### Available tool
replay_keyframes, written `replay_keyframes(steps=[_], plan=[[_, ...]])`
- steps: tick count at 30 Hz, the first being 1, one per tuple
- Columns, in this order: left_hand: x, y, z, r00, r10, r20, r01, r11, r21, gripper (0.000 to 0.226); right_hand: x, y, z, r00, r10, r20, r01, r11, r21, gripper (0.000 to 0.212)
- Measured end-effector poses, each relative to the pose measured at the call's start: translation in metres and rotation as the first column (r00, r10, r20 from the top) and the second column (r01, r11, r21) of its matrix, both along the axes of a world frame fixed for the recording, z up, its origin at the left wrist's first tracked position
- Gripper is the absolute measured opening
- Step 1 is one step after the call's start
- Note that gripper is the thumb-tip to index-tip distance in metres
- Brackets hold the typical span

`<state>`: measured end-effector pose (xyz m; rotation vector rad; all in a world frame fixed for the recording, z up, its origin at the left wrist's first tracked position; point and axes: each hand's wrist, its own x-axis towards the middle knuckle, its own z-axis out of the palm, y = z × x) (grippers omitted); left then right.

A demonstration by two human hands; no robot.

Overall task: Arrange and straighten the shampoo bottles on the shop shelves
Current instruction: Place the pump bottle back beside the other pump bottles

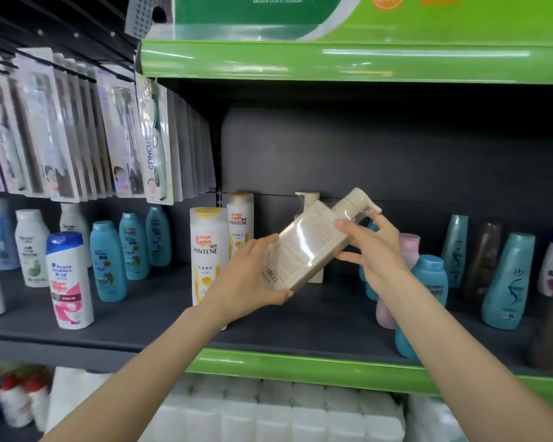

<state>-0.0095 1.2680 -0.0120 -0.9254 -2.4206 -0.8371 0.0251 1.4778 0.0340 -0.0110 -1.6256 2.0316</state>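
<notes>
Left hand [253, 275] was wrapped under bottom of pump bottle [307, 247], right hand [374, 247] curled round neck, likely for turning. Bottle was held tilted at frame middle, above dark shelf [160, 317]. Second pump bottle [308, 202] was kept upright behind.
</notes>
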Motion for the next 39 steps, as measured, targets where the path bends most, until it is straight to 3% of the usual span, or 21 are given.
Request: replay_keyframes(steps=[5,11,17,21,26,29,32,36,39], plan=[[-0.002,0.001,-0.002,1.0,0.029,0.011,-0.029,0.997,0.071,0.093,-0.005,-0.002,-0.002,0.999,0.05,-0.008,-0.049,0.998,0.027,0.052],[0.001,0.01,0.0,0.994,0.042,0.099,-0.069,0.957,0.283,0.082,-0.009,-0.01,-0.017,0.969,0.237,-0.069,-0.235,0.971,0.031,0.059],[0.001,0.019,0.005,0.992,0.071,0.105,-0.102,0.939,0.329,0.077,-0.016,-0.027,-0.034,0.976,0.205,-0.071,-0.197,0.975,0.104,0.079],[-0.001,0.019,0.008,0.984,0.055,0.171,-0.118,0.917,0.381,0.071,-0.016,-0.027,-0.035,0.976,0.205,-0.074,-0.188,0.965,0.183,0.072],[-0.007,0.017,0.008,0.961,-0.023,0.274,-0.103,0.894,0.436,0.067,-0.017,-0.02,-0.03,0.977,0.2,-0.079,-0.184,0.967,0.174,0.075],[-0.008,0.018,0.007,0.923,-0.137,0.358,-0.082,0.841,0.534,0.062,-0.022,-0.016,-0.031,0.952,0.304,-0.036,-0.303,0.953,0.03,0.088],[-0.005,0.02,0.005,0.843,-0.329,0.426,-0.023,0.77,0.638,0.052,-0.022,-0.016,-0.03,0.89,0.453,0.055,-0.452,0.892,-0.017,0.07],[-0.011,0.018,0.007,0.805,-0.39,0.448,0.086,0.823,0.562,0.053,-0.023,-0.016,-0.03,0.93,0.366,0.039,-0.367,0.929,0.039,0.043],[-0.015,0.022,0.013,0.882,-0.324,0.343,0.191,0.91,0.368,0.07,-0.027,-0.014,-0.033,0.969,0.232,0.082,-0.24,0.966,0.098,0.065]])
